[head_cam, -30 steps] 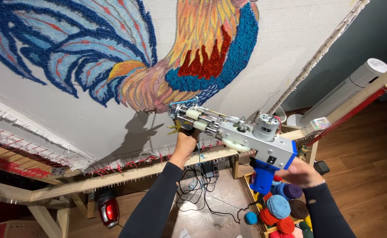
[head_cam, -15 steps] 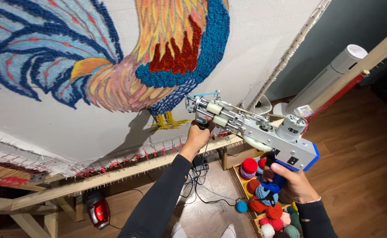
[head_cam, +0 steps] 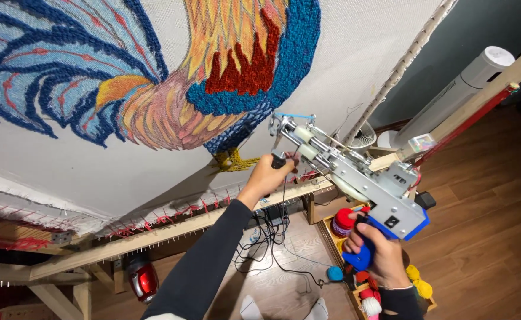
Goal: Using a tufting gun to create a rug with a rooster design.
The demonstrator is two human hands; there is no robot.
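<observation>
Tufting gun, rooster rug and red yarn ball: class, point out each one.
tufting gun (head_cam: 355, 175), head view, on its metal body.
rooster rug (head_cam: 237, 71), head view, on the red tufted patch.
red yarn ball (head_cam: 343, 219), head view, on its visible top.

A wooden frame (head_cam: 171, 228) runs across the lower part of the view. Under it, on the wood floor (head_cam: 486, 195), sits a small red vacuum (head_cam: 142, 277) to the left and a tangle of black cables (head_cam: 269, 228) nearer the middle. To the right of the frame stand a white tower fan (head_cam: 456, 98) and a box of yarn balls (head_cam: 417, 281).
</observation>
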